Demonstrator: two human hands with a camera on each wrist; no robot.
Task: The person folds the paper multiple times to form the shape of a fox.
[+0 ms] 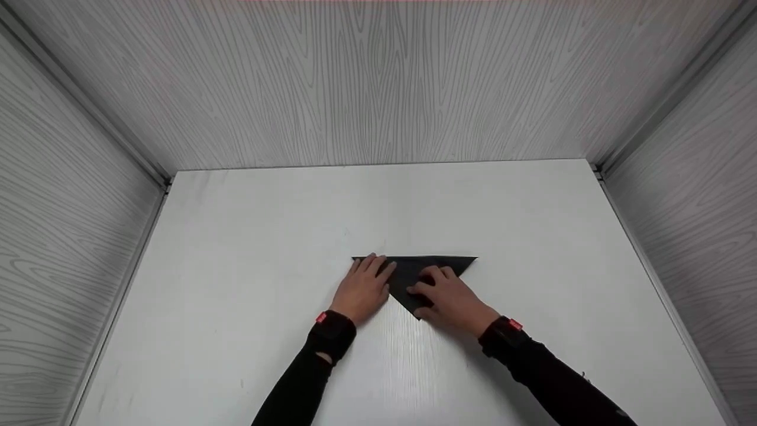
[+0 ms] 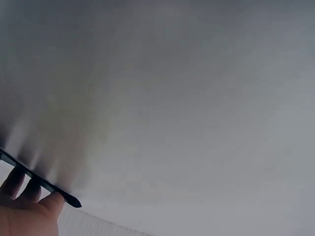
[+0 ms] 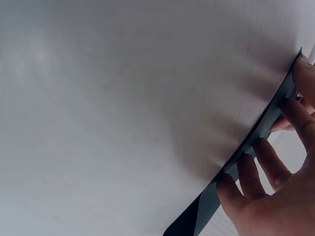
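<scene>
Black sheet (image 1: 407, 277), triangular in outline, lying on the white surface (image 1: 266, 236); long straight edge on the far side, one corner pointing back toward the person. Left hand (image 1: 362, 291) over the sheet's left part: fingers extended and spread apart, tips at the long edge, pressing down. Right hand (image 1: 449, 299) on the sheet's right part: fingers apart and loosely bent, tips touching it, thumb close to the near corner; whether any paper is pinched, cannot tell. Sheet's right corner sticks out past this hand. Right wrist view: angled line across the sheet, darker one side, lighter the other. Nearer the person than the sheet: left wristband (image 1: 332, 336) and right wristband (image 1: 502, 337), both black with a red tag, black sleeves below. Well beyond the sheet: grey wood-grain back wall (image 1: 378, 83).
</scene>
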